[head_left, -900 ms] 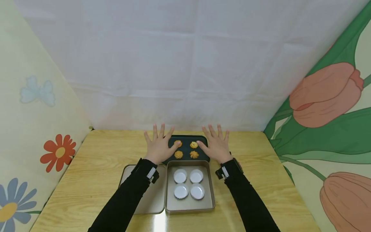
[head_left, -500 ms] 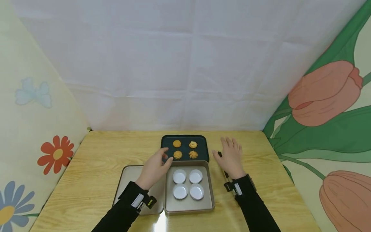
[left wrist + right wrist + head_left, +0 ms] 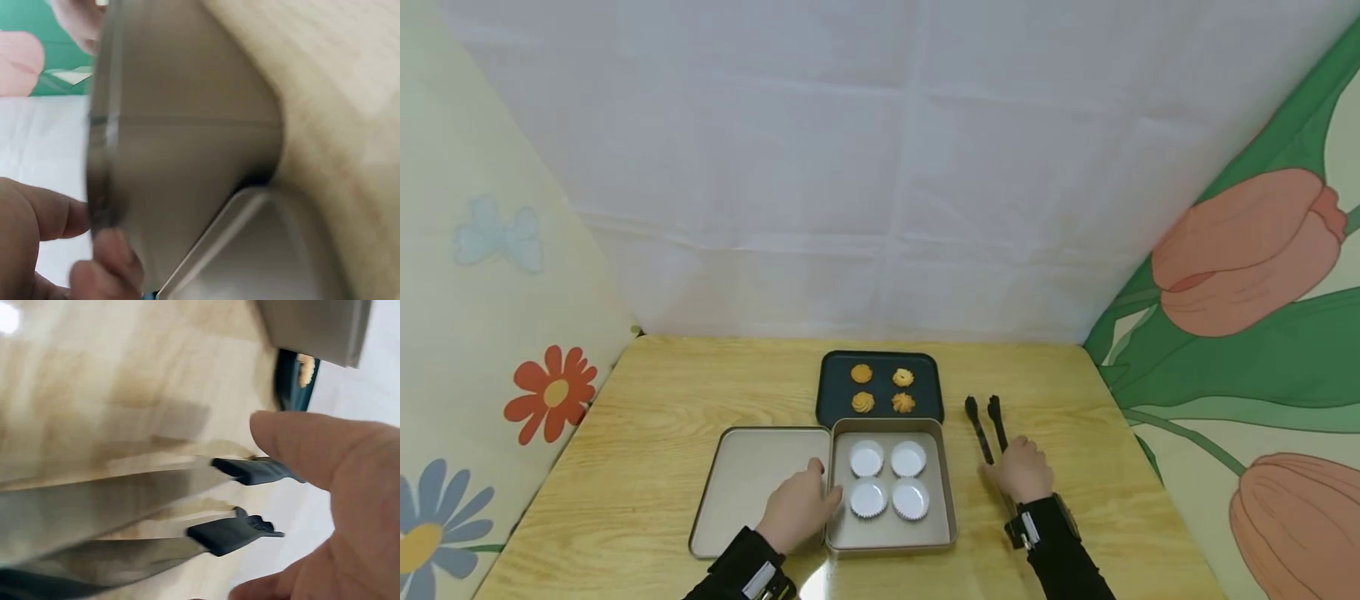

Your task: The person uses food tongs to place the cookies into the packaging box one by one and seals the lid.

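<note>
A shallow gold tin (image 3: 951,500) holds several white paper cups (image 3: 867,457). My left hand (image 3: 797,508) is at its left wall, finger and thumb pinching the rim; the left wrist view shows the tin (image 3: 187,156) close up with fingertips (image 3: 115,253) on its edge. Behind the tin, a dark tray (image 3: 838,392) carries several swirled cookies (image 3: 862,374). Black-tipped metal tongs (image 3: 983,429) lie to the right. My right hand (image 3: 1022,471) lies over their handle end. In the right wrist view the thumb (image 3: 312,450) stands clear of the tongs (image 3: 250,470).
The tin's lid (image 3: 752,492) lies flat beside it on the left, under my left wrist. All of this sits on a wooden table (image 3: 647,400) walled in by white cloth at the back and flowered panels on both sides.
Both hands drew back from the cookie tray toward me. The left came to the tin's left rim, and the right came down onto the tongs' handle, uncovering the tong tips.
</note>
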The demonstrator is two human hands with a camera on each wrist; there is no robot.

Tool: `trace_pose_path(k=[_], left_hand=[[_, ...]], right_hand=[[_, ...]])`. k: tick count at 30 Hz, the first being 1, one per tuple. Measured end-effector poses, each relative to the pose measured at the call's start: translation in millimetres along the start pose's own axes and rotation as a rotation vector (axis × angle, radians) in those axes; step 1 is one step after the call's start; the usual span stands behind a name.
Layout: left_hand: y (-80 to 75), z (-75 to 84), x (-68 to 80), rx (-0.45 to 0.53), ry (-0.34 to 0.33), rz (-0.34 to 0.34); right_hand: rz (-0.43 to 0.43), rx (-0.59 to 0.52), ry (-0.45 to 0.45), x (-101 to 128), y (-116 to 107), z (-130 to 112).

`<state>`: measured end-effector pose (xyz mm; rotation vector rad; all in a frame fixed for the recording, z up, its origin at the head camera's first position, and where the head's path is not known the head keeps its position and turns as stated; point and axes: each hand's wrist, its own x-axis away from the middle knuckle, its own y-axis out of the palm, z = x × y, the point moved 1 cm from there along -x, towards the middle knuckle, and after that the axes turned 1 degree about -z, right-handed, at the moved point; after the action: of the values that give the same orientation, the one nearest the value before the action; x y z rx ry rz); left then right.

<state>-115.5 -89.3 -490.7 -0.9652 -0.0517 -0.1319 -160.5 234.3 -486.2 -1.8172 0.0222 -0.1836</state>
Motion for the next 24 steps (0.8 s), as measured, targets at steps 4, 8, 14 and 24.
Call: trace_pose_path(k=[4,8,14,24], left_hand=[[14.5,0.9,6.6,-0.028,0.012,0.029],[24.3,0.7,8.4,-0.121,0.019,0.085],[29.9,1.9,7.5,-0.187,0.023,0.126],[33.6,2.3,5.9,-0.152,-0.028,0.108]], right_hand=[[0.005,-0.002,0.015,5.6,13.2,5.7],[0.099,0.021,-0.033,6.8,25.1,8.4],[0.166,0.030,-0.100,4.0,26.9,10.1],[0.137,-0.192,-0.292,-34.9,-19.9,-0.9]])
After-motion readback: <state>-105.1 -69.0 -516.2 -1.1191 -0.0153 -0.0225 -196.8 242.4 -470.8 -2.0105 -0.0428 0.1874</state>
